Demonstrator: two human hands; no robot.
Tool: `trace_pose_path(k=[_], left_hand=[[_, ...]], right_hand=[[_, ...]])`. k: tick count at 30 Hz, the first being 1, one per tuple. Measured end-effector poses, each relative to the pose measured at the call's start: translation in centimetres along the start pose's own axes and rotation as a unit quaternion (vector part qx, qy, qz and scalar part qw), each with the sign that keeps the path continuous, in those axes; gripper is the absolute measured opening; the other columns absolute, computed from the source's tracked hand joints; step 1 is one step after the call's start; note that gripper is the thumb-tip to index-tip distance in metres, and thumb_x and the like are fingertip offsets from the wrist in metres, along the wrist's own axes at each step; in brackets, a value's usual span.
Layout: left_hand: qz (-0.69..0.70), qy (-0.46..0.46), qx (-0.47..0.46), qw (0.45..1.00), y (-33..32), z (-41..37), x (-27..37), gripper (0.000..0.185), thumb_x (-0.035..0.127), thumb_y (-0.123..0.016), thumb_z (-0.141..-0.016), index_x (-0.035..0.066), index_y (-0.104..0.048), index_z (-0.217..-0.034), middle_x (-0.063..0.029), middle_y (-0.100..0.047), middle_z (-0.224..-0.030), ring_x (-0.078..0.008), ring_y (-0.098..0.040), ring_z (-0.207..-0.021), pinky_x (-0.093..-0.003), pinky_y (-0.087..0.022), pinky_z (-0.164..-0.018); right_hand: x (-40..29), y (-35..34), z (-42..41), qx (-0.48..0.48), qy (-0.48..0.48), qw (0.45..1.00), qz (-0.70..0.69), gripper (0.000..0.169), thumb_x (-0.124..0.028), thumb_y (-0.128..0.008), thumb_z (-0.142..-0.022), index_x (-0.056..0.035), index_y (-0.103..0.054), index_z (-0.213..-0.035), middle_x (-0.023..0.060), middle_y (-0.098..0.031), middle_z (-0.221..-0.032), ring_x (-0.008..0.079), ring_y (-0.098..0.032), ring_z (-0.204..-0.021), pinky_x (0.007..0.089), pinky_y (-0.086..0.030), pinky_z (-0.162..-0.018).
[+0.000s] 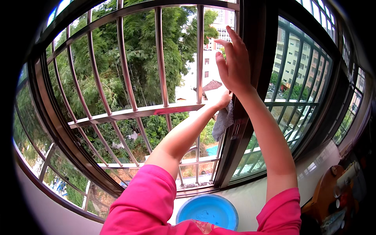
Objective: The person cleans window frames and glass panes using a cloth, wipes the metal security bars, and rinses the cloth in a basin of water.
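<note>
My left hand (218, 97) holds a grey cloth (223, 122) against the outer side of the dark window frame (257, 44), and the cloth hangs down below the hand. Above it, my right hand (236, 63) is raised beside the same frame, its fingers spread and slightly bent, with nothing in them. Metal security bars (160, 55) stand outside the open part of the window, close to both hands. Part of my left hand's fingers is hidden behind the frame and the cloth.
A blue plastic basin (205, 213) stands on the pale sill (249, 192) below my arms. Right of the frame is a glass sliding pane (293, 73). Several items lie around a brown wooden object (327, 188) at the lower right.
</note>
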State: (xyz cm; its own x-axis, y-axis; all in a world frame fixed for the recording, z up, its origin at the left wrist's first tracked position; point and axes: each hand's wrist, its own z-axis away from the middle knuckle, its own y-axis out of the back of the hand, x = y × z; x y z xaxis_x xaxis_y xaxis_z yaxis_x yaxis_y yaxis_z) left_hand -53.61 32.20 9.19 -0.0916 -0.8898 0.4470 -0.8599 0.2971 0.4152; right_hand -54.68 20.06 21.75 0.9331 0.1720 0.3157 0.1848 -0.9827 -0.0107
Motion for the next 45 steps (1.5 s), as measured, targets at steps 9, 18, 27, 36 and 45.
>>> trace_pose_path(k=[9, 18, 27, 36, 45], left_hand=[[-0.149, -0.006, 0.047, 0.988, 3.6, 4.1, 3.5, 0.031, 0.017, -0.048, -0.079, 0.001, -0.038, -0.103, -0.0236, -0.056, -0.078, -0.0416, -0.053, -0.066, -0.0465, -0.042, -0.059], [0.306, -0.004, 0.368, 0.878, 14.9, -3.0, 14.3, 0.03, 0.021, -0.044, -0.087, 0.001, -0.03, -0.106, -0.0145, -0.051, -0.094, -0.016, -0.049, -0.083, -0.0273, -0.039, -0.073], [-0.072, 0.07, 0.307, 0.946, 16.0, -13.9, 11.9, 0.06, 0.034, -0.06, -0.073, -0.012, -0.036, -0.103, -0.0271, -0.054, -0.094, -0.0333, -0.055, -0.091, -0.0344, -0.042, -0.079], [-0.192, 0.062, 0.34, 0.919, 15.4, -14.4, 12.4, 0.05, 0.034, -0.053, -0.077, -0.008, -0.035, -0.096, -0.026, -0.057, -0.085, -0.0381, -0.056, -0.083, -0.0424, -0.044, -0.074], [-0.12, 0.091, 0.332, 0.931, 15.1, -13.5, 9.9, 0.046, 0.037, -0.05, -0.079, -0.006, -0.045, -0.092, -0.0285, -0.056, -0.086, -0.0417, -0.054, -0.086, -0.0441, -0.043, -0.075]], right_hand=[[-0.5, -0.6, 0.5, -0.064, -0.065, 0.996, 0.017, 0.024, -0.018, -0.046, -0.077, -0.0071, -0.048, -0.099, 0.0132, -0.036, -0.124, 0.0274, -0.031, -0.118, 0.0415, -0.027, -0.095], [0.3, -0.9, -1.0, 0.053, -0.163, 0.976, -0.134, 0.025, -0.017, -0.037, -0.084, -0.0003, -0.048, -0.099, 0.0207, -0.04, -0.117, 0.0321, -0.039, -0.109, 0.0379, -0.031, -0.091], [-0.8, -2.0, 0.6, -0.024, -0.13, 0.987, -0.094, 0.027, -0.007, -0.042, -0.079, 0.0011, -0.046, -0.104, 0.0171, -0.039, -0.119, 0.0335, -0.035, -0.113, 0.0394, -0.028, -0.095], [0.0, -3.1, 1.5, -0.021, -0.193, 0.972, -0.131, 0.028, -0.003, -0.035, -0.078, 0.0041, -0.045, -0.103, 0.02, -0.037, -0.12, 0.0338, -0.033, -0.115, 0.0394, -0.025, -0.097], [0.3, -2.7, 1.3, 0.023, -0.192, 0.963, -0.186, 0.024, -0.011, -0.035, -0.084, 0.0014, -0.046, -0.101, 0.0214, -0.037, -0.119, 0.0341, -0.034, -0.114, 0.0388, -0.027, -0.094]])
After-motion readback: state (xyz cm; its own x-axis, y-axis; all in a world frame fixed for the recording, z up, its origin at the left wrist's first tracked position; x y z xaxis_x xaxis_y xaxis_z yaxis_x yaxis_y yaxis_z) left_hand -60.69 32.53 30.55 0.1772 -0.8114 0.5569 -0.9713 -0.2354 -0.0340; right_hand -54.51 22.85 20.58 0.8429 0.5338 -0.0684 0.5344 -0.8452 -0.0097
